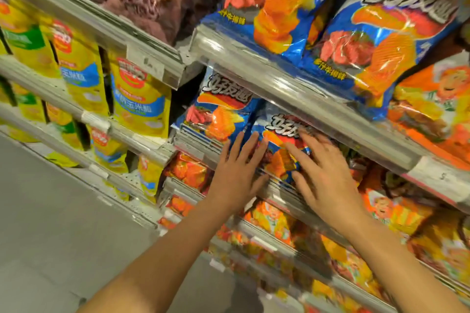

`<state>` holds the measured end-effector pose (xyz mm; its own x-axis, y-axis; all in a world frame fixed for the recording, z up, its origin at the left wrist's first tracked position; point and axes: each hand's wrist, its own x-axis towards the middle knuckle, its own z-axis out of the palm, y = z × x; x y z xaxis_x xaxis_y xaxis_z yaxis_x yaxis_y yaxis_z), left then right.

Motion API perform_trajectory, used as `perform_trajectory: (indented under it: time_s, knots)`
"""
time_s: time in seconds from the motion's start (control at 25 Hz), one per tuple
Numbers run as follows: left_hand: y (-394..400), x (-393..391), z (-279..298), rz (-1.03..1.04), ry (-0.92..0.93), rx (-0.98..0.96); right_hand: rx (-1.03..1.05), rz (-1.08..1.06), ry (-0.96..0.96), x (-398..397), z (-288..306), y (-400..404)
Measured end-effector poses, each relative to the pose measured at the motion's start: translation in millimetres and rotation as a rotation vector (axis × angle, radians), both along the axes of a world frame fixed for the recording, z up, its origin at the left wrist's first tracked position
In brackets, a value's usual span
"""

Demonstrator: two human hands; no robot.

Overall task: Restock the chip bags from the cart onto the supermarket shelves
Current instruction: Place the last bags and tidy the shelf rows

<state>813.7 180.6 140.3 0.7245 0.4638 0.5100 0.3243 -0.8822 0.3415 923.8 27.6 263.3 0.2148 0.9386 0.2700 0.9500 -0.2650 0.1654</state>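
Two bare hands, fingers spread flat. Left hand and right hand both press one blue chip bag standing on middle shelf; neither curls round it. Second blue bag just left. Two larger blue bags on shelf above. Grey floor lower left.

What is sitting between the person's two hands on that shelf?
In the head view, a blue chip bag lies between the left hand and the right hand. Both press on its front with straight fingers, at the shelf edge.
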Motion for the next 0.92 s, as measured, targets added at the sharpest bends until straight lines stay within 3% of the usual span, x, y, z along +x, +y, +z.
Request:
perform_trajectory:
  time_s: [0.16, 0.24, 0.44, 0.68, 0.92]
  knots:
    - [28.9, -4.7, -0.5, 0.179, -0.145, -0.054, -0.095, -0.232, -0.041, 7.1, -0.5, 20.0]
    - [47.1, -8.4, -5.9, 0.219, -0.125, -0.088, -0.139, -0.261, -0.021, 10.1, -3.0, 20.5]
    - [53.5, -6.8, -24.6, 0.216, -0.06, -0.024, -0.17, -0.275, 0.036, 12.7, -0.7, 19.4]
    - [59.8, -21.9, -30.3, 0.084, -0.156, -0.018, -0.189, -0.264, 0.139, 14.8, 12.3, 23.4]
    - [25.2, -35.2, -27.5, 0.082, -0.101, -0.145, -0.124, -0.25, 0.103, 12.1, 9.0, 21.8]
